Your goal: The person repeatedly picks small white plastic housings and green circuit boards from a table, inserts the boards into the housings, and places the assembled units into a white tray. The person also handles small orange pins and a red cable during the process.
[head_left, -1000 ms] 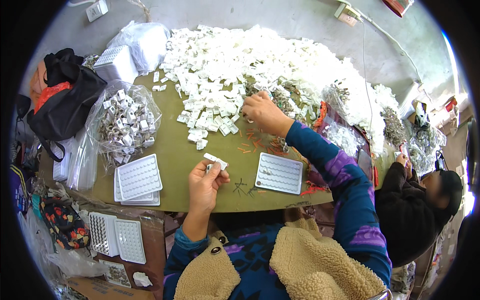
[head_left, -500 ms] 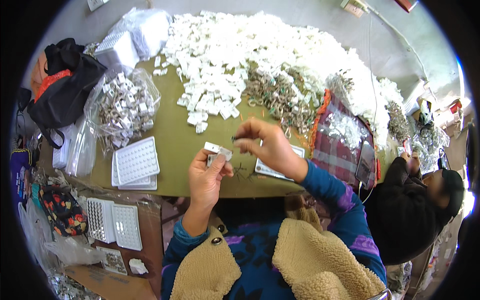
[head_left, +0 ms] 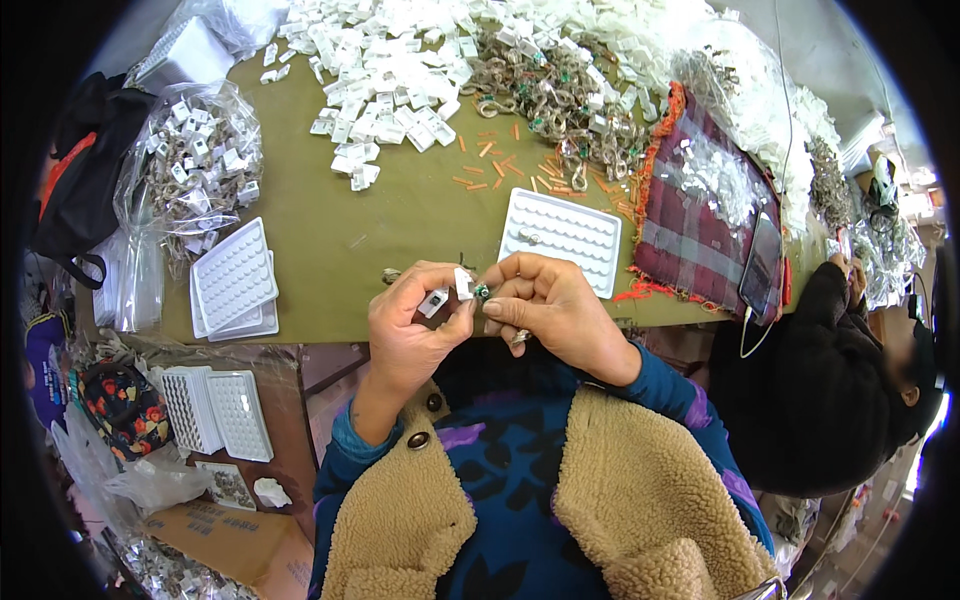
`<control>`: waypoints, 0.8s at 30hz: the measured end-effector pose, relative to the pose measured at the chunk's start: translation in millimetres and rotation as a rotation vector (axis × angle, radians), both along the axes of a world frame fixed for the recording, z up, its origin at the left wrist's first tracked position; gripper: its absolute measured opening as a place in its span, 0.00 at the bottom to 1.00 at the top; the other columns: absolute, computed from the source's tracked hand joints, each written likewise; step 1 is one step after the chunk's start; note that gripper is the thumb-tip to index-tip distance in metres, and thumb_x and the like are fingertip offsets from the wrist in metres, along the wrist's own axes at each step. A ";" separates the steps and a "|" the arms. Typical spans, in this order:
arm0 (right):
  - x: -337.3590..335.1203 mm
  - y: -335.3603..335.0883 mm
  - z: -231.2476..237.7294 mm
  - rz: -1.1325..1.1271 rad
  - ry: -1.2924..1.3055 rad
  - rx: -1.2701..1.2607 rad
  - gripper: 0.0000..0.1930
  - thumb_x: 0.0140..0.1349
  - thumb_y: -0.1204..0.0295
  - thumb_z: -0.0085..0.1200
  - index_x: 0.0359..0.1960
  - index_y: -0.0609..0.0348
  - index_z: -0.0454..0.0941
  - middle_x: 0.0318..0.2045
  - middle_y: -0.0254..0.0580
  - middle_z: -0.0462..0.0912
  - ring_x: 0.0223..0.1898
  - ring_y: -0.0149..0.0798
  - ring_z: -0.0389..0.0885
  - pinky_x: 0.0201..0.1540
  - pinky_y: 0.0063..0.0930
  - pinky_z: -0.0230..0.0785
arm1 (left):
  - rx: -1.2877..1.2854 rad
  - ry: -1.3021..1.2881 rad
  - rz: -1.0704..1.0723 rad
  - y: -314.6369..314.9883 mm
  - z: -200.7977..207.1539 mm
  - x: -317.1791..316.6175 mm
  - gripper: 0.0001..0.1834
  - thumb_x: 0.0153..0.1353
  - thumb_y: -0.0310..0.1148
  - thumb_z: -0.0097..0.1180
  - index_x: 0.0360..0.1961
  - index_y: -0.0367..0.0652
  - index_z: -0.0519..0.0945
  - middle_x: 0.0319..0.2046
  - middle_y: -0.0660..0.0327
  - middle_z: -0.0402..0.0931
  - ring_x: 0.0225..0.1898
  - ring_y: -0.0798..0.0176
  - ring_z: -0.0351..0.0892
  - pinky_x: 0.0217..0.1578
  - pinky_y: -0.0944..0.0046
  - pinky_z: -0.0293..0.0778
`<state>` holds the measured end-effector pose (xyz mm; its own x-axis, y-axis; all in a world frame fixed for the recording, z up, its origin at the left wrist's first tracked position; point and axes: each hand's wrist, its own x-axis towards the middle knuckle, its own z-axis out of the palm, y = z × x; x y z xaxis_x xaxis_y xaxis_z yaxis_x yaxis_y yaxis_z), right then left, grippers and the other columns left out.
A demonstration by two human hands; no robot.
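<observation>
My left hand (head_left: 415, 320) is closed on small white plastic housings; one with a dark opening (head_left: 434, 303) sits between the fingers, and another white piece (head_left: 463, 284) stands up at the fingertips. Against that second piece, my right hand (head_left: 560, 312) pinches a small part with a green end (head_left: 481, 291). A little metallic, tan-coloured part (head_left: 521, 337) shows under the right hand's curled fingers. Both hands meet above the near edge of the green table (head_left: 400, 220). Just behind the right hand lies a white ridged tray (head_left: 600, 262) with a small part in it.
White housings (head_left: 390, 100) are heaped at the back, beside a pile of tan coiled parts (head_left: 560, 95). Orange slips (head_left: 487, 150) lie scattered nearby. Stacked white trays (head_left: 235, 275) and a filled clear bag (head_left: 205, 150) are left. A plaid cloth (head_left: 690, 235), a phone (head_left: 760, 262) and another person (head_left: 810, 390) are right.
My right hand has come down and left to meet my left hand at the white pieces. The view has shifted, so the table appears higher and the ridged tray shows more fully.
</observation>
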<state>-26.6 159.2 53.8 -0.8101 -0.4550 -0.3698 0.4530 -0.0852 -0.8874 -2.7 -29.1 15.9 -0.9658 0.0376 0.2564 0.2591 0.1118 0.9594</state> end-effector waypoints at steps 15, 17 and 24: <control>-0.8 22.1 -15.6 -0.129 -0.134 -0.211 0.06 0.61 0.78 0.62 0.37 0.71 0.83 0.24 0.42 0.83 0.20 0.28 0.77 0.21 0.20 0.69 | 0.523 -0.387 -0.080 14.1 -6.9 1.3 0.12 0.64 0.23 0.60 0.47 0.33 0.77 0.43 0.53 0.82 0.31 0.70 0.80 0.32 0.68 0.81; -1.8 20.3 -17.9 -0.117 -0.234 -0.308 0.06 0.61 0.78 0.62 0.36 0.70 0.82 0.26 0.43 0.83 0.20 0.28 0.77 0.21 0.20 0.69 | 0.508 -0.380 -0.059 14.7 -4.9 4.0 0.12 0.62 0.22 0.62 0.46 0.32 0.77 0.43 0.52 0.82 0.33 0.69 0.80 0.33 0.68 0.81; -2.7 23.3 -21.1 0.038 -0.363 -0.414 0.06 0.63 0.77 0.60 0.31 0.68 0.79 0.26 0.47 0.82 0.17 0.28 0.71 0.18 0.19 0.60 | 0.377 -0.159 -0.185 9.5 -0.5 2.0 0.13 0.54 0.17 0.66 0.41 0.34 0.78 0.42 0.50 0.81 0.35 0.68 0.80 0.33 0.70 0.78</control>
